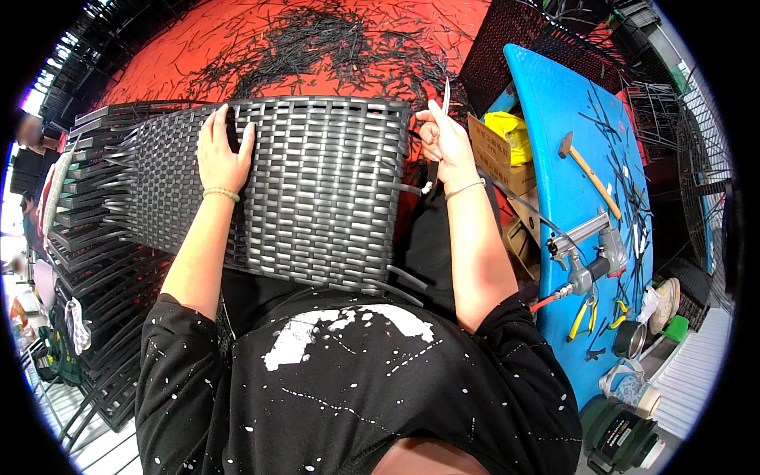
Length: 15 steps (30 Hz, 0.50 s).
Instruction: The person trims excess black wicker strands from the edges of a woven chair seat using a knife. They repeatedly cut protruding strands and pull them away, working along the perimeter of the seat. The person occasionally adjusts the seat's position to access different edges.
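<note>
Black shirt (348,412); left hand (224,158) spread on woven panel (324,190), right hand (445,146) clamped on blade (446,96); carton (489,149) holding yellow bag (511,136).

The floor in here is bright red (162,63), strewn with thin black scraps (317,47). A blue desk (552,103) runs along the right, near a pale ribbed surface (687,384); bright light glares in at the far left.

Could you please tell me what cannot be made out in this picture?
In the head view:
Pale pointed tool: its gripped part, hidden by the right hand.
Woven panel: its reverse, hidden by the facing side.
Black shirt: cut off by the lower edge.
</note>
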### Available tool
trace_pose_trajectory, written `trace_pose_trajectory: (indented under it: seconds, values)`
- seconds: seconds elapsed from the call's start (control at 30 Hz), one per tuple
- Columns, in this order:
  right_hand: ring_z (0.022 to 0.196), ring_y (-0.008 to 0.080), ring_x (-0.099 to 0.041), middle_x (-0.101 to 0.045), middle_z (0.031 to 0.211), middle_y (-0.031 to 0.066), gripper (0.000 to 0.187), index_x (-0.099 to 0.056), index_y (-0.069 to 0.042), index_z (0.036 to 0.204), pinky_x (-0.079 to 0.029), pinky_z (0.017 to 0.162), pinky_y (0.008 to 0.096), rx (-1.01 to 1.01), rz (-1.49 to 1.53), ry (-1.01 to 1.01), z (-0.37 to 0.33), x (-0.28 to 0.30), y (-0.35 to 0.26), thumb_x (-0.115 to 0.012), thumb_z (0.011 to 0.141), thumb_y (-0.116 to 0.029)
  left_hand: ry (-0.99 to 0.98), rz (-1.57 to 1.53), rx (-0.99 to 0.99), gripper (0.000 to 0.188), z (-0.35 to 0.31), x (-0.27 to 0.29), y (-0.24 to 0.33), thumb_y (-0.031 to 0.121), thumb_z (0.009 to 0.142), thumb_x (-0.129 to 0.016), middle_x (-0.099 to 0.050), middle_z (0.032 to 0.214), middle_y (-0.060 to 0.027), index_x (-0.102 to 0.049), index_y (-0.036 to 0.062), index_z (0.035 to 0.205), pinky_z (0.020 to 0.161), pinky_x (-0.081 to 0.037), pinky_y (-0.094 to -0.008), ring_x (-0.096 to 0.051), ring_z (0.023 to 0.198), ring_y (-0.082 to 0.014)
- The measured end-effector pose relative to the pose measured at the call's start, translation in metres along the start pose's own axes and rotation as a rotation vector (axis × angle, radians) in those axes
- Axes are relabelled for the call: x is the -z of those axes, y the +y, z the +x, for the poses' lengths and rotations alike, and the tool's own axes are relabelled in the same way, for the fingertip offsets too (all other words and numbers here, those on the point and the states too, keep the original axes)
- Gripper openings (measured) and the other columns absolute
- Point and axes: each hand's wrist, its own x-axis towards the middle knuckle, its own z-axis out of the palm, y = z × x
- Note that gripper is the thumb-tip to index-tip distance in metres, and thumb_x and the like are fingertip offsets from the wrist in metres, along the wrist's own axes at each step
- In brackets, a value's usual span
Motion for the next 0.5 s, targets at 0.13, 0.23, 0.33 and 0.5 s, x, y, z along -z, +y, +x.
trace_pose_trajectory:
  seconds: [0.13,0.23,0.33,0.5]
  values:
    - [0.037,0.0034,-0.031,-0.048,0.056,-0.0025,0.035,-0.064,-0.004,0.098,-0.022,0.036,0.0214,0.0,-0.002,0.005,0.0004,0.0,0.0,-0.056,0.1,-0.038,-0.032,0.017,-0.007,0.051,-0.0005,0.0004,-0.0019,0.039,0.094,-0.063,-0.054,0.13,-0.0191,-0.056,0.0059,0.131,0.104,-0.042,-0.0418,-0.052,0.121,-0.0352]
    - [0.037,0.0036,-0.03,-0.046,0.056,-0.0029,0.036,-0.063,-0.004,0.098,-0.022,0.036,0.0218,0.008,-0.011,0.001,0.0003,-0.0002,0.0,-0.054,0.101,-0.039,0.029,-0.007,-0.008,0.051,0.0002,-0.0006,-0.0001,0.04,0.094,-0.063,-0.054,0.13,-0.0186,-0.056,0.0058,0.132,0.104,-0.042,-0.0418,-0.052,0.122,-0.035]
    - [0.038,0.003,-0.031,-0.049,0.057,-0.0021,0.034,-0.064,-0.004,0.098,-0.023,0.037,0.0208,0.01,0.012,-0.013,0.0008,0.0012,0.0008,-0.058,0.099,-0.038,-0.037,0.047,-0.01,0.052,-0.0005,0.0,-0.0023,0.04,0.094,-0.063,-0.054,0.13,-0.0186,-0.055,0.0056,0.132,0.105,-0.041,-0.042,-0.051,0.122,-0.035]
    - [0.038,0.0028,-0.031,-0.05,0.057,-0.0018,0.034,-0.064,-0.004,0.098,-0.022,0.037,0.0205,0.009,0.029,-0.019,0.0004,0.0009,0.0003,-0.059,0.099,-0.037,-0.006,0.012,0.007,0.053,-0.0004,-0.0003,0.0002,0.04,0.094,-0.062,-0.054,0.13,-0.0187,-0.055,0.0056,0.133,0.105,-0.041,-0.0419,-0.051,0.122,-0.0349]
